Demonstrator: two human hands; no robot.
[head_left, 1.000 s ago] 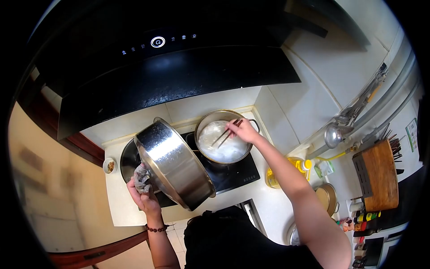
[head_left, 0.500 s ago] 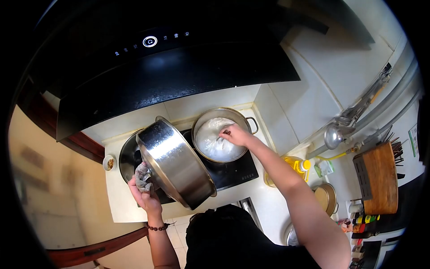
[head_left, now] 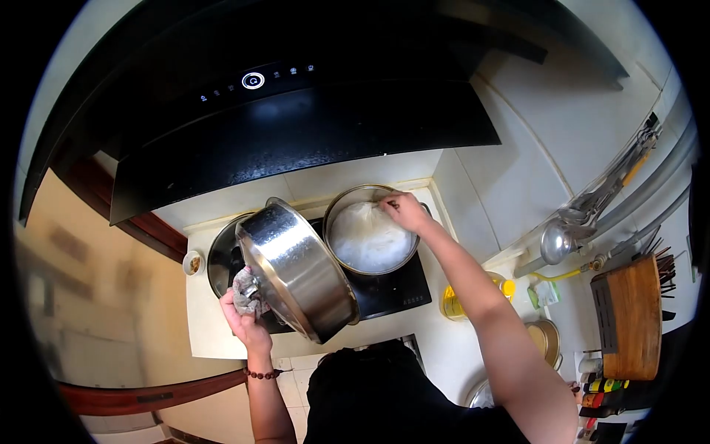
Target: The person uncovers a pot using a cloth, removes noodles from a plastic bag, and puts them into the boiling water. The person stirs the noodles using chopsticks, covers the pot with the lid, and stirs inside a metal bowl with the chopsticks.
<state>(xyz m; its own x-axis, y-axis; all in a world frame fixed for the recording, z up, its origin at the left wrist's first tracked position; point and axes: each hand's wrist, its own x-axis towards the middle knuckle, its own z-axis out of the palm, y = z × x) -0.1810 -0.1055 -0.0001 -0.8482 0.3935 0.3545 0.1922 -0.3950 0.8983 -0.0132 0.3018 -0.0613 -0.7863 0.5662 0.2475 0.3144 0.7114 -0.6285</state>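
My left hand (head_left: pixel 250 325) is closed around a grey cloth (head_left: pixel 245 285) at the handle of a large, deep steel lid (head_left: pixel 307 270). The lid is tilted on its side over the left part of the stove. With pinched fingers, my right hand (head_left: pixel 407 212) grips a white, thin cloth (head_left: pixel 370 240) inside a steel pot (head_left: pixel 334 206) at the back of the stove. A peak of the cloth rises toward my fingertips near the pot's far right rim, while the remainder spreads across the pot. Whatever lies under the cloth is hidden.
A black range hood (head_left: pixel 310 126) hangs low above the stove. Behind the lid is a dark pan (head_left: pixel 222 255), with a small bowl (head_left: pixel 194 263) to its left. Right are an oil jug (head_left: pixel 455 303), another pot (head_left: pixel 555 337) and hanging ladles (head_left: pixel 556 244).
My right hand has moved from the cloth's middle toward the pot's far right rim, drawing the gathered peak along. The lid stays tilted in my left hand. The view has shifted slightly.
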